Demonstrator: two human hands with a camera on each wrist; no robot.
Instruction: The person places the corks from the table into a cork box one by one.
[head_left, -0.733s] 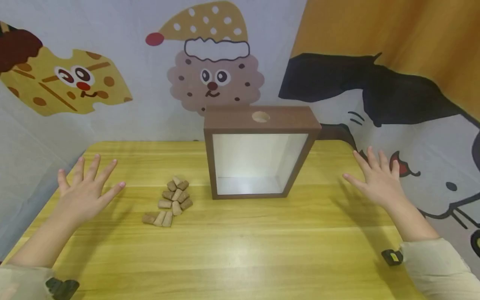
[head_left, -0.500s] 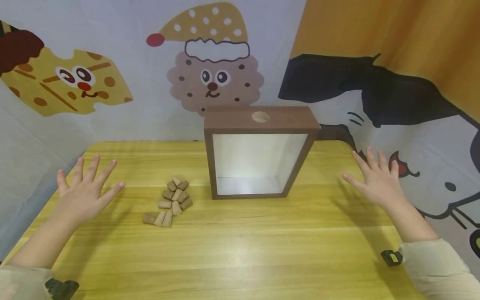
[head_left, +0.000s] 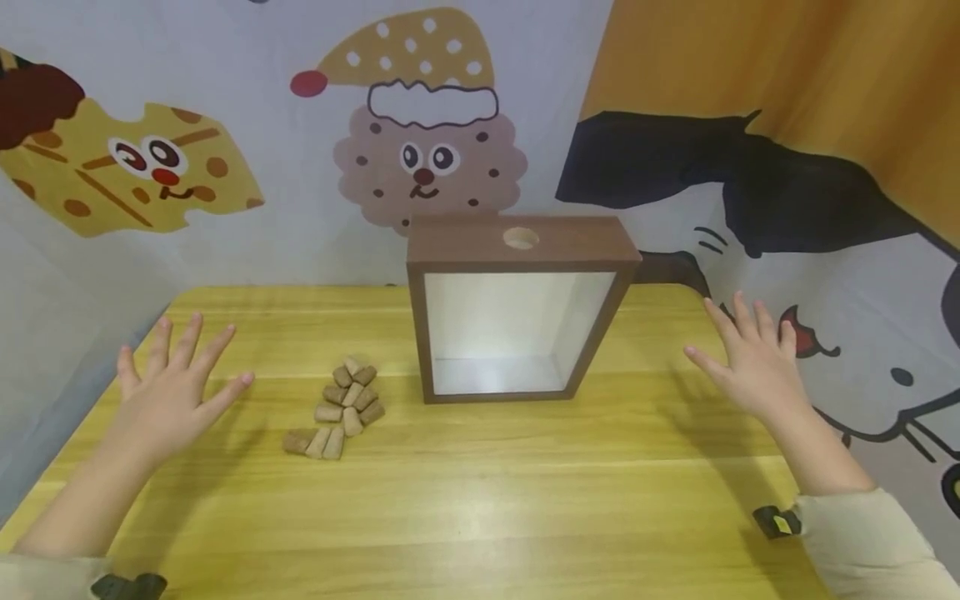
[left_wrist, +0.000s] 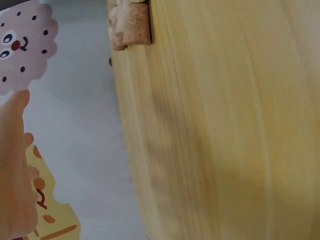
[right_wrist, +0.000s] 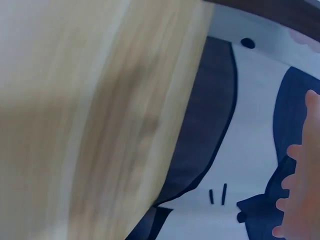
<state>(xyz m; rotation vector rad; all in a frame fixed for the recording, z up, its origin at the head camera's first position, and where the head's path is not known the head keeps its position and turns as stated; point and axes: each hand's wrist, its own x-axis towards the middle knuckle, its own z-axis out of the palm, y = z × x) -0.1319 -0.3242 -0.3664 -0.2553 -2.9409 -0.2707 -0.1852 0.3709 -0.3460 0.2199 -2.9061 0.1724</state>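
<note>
With fingers spread, my left hand (head_left: 168, 400) hovers above the left side of the table, holding nothing. My right hand (head_left: 761, 367) floats over the right side, fingers also spread and nothing in them. Between the hands, nearer the left one, lies a loose cluster of several corks (head_left: 351, 400). A brown frame box (head_left: 491, 243) stands upright at the back middle, with a round hole in its top and a clear front showing a pale interior. In the left wrist view, a few corks (left_wrist: 136, 25) appear at the top edge.
The yellow wood-grain table (head_left: 480, 500) has rounded back corners. Behind it hangs a cloth (head_left: 300, 183) printed with cartoon figures. Dark wrist cameras sit at both sleeves (head_left: 870, 533). Part of the brown box (right_wrist: 270, 11) crosses the top of the right wrist view.
The head view has shifted slightly, so the table and box sit a little lower. Both hands stay spread in nearly the same places; the corks and box have not moved.
</note>
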